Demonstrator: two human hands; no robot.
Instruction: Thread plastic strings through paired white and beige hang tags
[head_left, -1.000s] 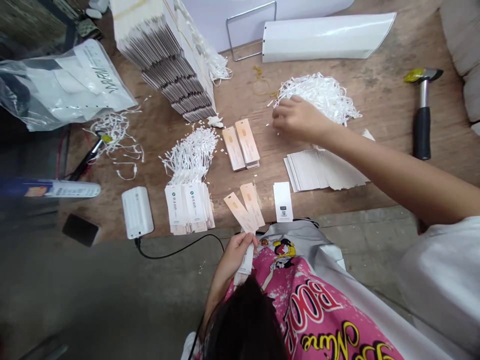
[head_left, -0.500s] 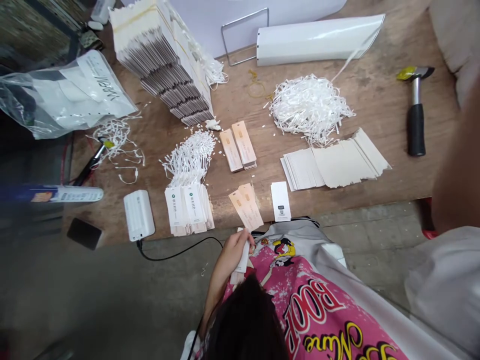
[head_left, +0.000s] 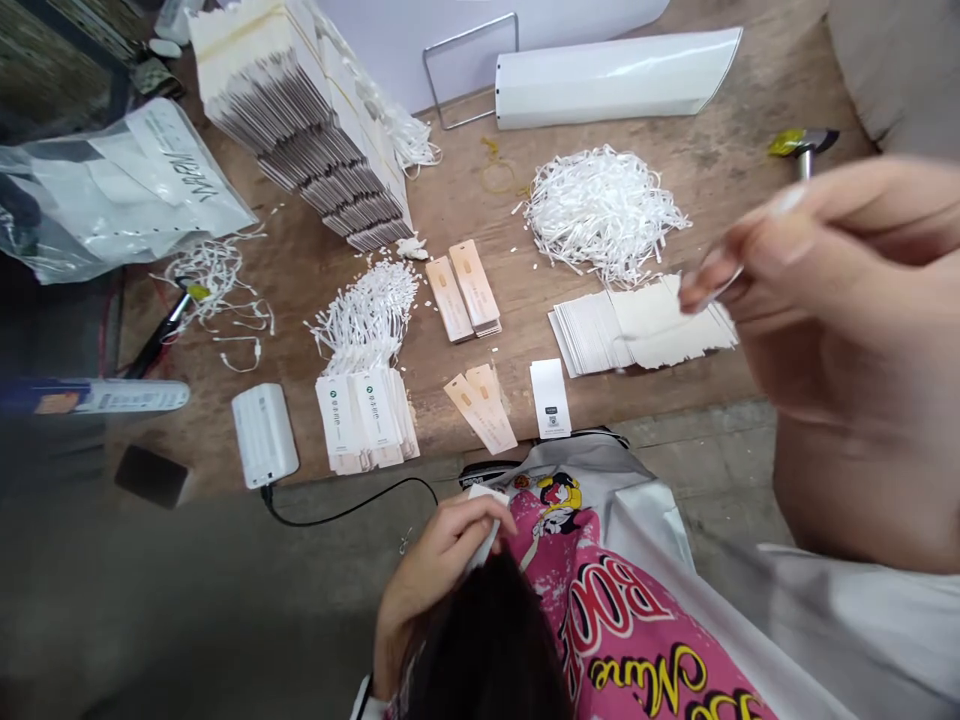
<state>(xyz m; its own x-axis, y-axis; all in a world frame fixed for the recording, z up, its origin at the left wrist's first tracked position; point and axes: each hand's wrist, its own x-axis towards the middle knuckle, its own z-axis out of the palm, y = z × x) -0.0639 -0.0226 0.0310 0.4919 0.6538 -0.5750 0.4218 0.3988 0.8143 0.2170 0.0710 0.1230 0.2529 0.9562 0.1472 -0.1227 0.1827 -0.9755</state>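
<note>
My left hand [head_left: 442, 560] is closed around a white paper hang tag [head_left: 486, 525], just off the table's front edge. Large and blurred at the right, my right hand [head_left: 832, 290] is pinched on a thin white tag string [head_left: 729, 285] that trails from the fingertips. Below it on the table lies a row of white cards [head_left: 589, 330], with a big heap of white strings [head_left: 600, 210] behind. A single white tag [head_left: 551, 400] and two peach tags [head_left: 481, 405] rest near the front edge. White tags with strings attached [head_left: 367, 415] are gathered further left.
Tall stacks of cards [head_left: 300, 140] stand at the back left beside a plastic bag [head_left: 135, 190]. Nearer are a white power bank [head_left: 264, 435] with a cable and a dark phone [head_left: 151, 475]. A hammer [head_left: 804, 145] lies at the right, partly hidden by the hand.
My right hand has swung into view from the right edge, bringing a string over the cards. My left hand has shifted slightly down and left, still holding the tag.
</note>
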